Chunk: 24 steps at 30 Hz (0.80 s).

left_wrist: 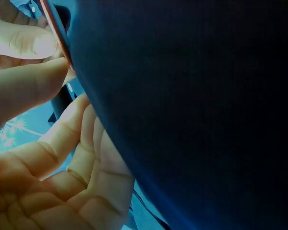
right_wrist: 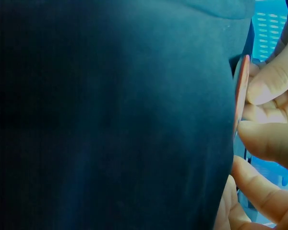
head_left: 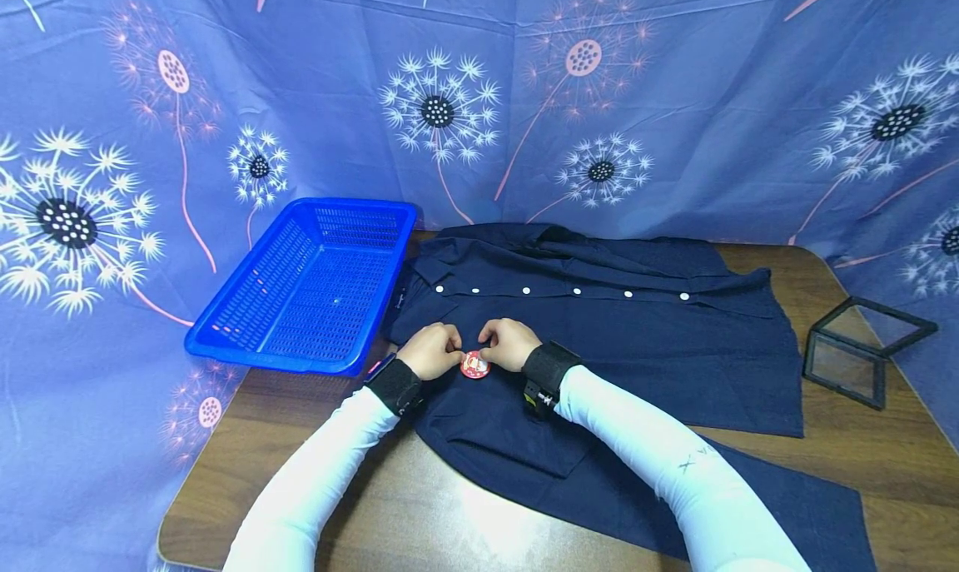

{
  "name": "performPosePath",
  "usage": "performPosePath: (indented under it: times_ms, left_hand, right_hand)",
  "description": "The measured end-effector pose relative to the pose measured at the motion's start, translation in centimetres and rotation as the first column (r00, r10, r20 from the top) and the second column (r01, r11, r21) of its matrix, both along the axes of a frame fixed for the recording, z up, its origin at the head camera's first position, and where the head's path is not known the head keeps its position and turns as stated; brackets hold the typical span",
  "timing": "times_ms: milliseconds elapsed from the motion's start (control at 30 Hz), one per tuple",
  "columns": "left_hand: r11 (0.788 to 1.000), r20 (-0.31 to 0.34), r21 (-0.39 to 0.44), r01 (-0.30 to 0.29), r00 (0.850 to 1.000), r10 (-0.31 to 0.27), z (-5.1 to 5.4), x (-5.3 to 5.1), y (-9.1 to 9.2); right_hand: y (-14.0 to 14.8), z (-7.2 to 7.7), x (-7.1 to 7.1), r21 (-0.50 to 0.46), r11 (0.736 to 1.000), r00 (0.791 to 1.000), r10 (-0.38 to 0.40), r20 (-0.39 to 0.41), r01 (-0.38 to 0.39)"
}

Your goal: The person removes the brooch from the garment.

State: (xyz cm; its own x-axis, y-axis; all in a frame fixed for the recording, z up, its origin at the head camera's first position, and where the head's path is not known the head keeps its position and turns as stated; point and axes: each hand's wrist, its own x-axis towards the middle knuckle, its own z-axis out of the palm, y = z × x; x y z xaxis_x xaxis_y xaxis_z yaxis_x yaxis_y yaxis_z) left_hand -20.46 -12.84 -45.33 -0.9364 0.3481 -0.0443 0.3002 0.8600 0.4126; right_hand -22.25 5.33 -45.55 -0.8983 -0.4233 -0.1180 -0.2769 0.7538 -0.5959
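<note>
A round red button badge [head_left: 475, 365] with a printed picture lies against the dark navy shirt [head_left: 637, 355], which is spread over the table. My left hand [head_left: 431, 350] holds the badge's left side, its thumb on the rim. From the opposite side my right hand [head_left: 510, 345] holds it too, fingers bent. Seen edge-on in the left wrist view, the badge [left_wrist: 57, 36] stands close to the cloth. The right wrist view shows a gap between the badge [right_wrist: 241, 88] and the cloth at its top. The badge's back is mostly hidden.
A blue plastic basket [head_left: 367, 293] stands at the left, close to the shirt collar. Two black-framed clear panels [head_left: 847, 368] lie at the right on the wooden table [head_left: 300, 422]. A flowered blue cloth [head_left: 479, 97] hangs behind.
</note>
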Motion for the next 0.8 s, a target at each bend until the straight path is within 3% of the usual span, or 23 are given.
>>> performPosePath:
  times_ms: [233,433,800]
  left_hand:
    - [1.0,0.036,0.016,0.011,0.999,-0.011,-0.16,-0.08,-0.11]
    - [0.999,0.085,0.027,0.017,0.996,-0.019,0.35,0.18,0.15]
    - [0.998,0.1,0.048,0.034,0.994,-0.039,0.16,0.13,0.13]
  right_hand:
    - [-0.06,0.12,0.11,0.001,1.0,1.0,0.003,0.0,-0.003]
    - [-0.06,-0.07,0.09,-0.003,1.0,1.0,0.005,-0.003,-0.005]
    - [-0.09,-0.3,0.06,-0.006,1.0,1.0,0.005,-0.013,-0.005]
